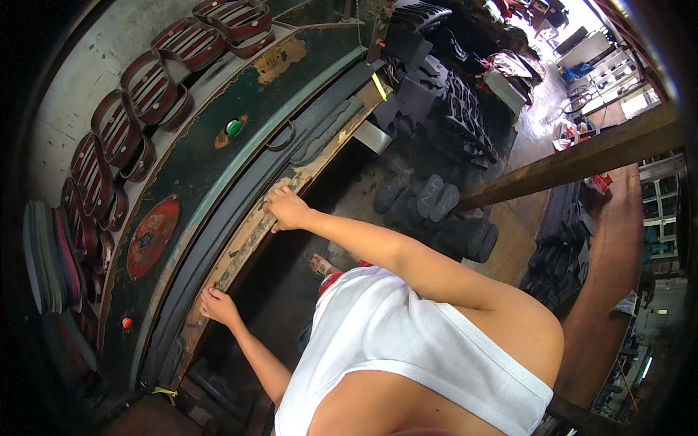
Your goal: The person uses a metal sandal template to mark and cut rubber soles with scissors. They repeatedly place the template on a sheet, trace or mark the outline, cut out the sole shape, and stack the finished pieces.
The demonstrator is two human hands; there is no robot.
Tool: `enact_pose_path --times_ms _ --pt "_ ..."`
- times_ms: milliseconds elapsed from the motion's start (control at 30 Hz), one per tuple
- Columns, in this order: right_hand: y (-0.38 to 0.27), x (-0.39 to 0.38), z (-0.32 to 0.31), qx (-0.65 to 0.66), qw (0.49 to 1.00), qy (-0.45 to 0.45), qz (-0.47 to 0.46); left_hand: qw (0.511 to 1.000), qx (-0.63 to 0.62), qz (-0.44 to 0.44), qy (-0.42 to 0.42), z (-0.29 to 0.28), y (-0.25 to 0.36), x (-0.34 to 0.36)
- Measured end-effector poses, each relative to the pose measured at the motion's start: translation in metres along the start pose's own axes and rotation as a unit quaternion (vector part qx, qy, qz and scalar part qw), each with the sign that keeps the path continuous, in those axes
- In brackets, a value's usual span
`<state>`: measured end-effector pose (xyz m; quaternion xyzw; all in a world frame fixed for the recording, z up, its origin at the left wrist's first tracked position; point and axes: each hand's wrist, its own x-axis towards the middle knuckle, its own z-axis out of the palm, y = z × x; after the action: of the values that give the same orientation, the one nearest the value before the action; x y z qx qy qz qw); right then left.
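Pressing down with both hands, the person leans over a long black rubber sheet point(240, 196) that runs diagonally from the lower left of the frame toward the upper centre, lying along the worn wooden bed point(240, 243) of a green press. The left hand point(218, 307), low and left of centre, has its fingers curled over the sheet's near edge; the right hand point(287, 208), near the middle, lies flat and spread on that edge, gripping nothing. It looks like the positioning step. Next, I judge, the strip wants squaring against the bed. Sole-shaped cutting dies point(149, 87) line the upper left.
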<state>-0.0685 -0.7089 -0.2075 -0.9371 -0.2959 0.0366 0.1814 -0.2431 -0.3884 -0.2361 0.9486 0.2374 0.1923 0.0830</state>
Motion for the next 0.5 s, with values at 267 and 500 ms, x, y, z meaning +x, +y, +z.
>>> enact_pose_path --times_ms 267,500 --pt "0.003 0.003 0.003 0.0 1.0 -0.02 -0.002 0.999 0.038 -0.011 -0.015 0.011 -0.007 0.005" --pt "-0.001 0.006 0.01 -0.07 0.997 -0.015 -0.013 0.998 0.053 0.024 0.03 0.016 -0.012 0.006"
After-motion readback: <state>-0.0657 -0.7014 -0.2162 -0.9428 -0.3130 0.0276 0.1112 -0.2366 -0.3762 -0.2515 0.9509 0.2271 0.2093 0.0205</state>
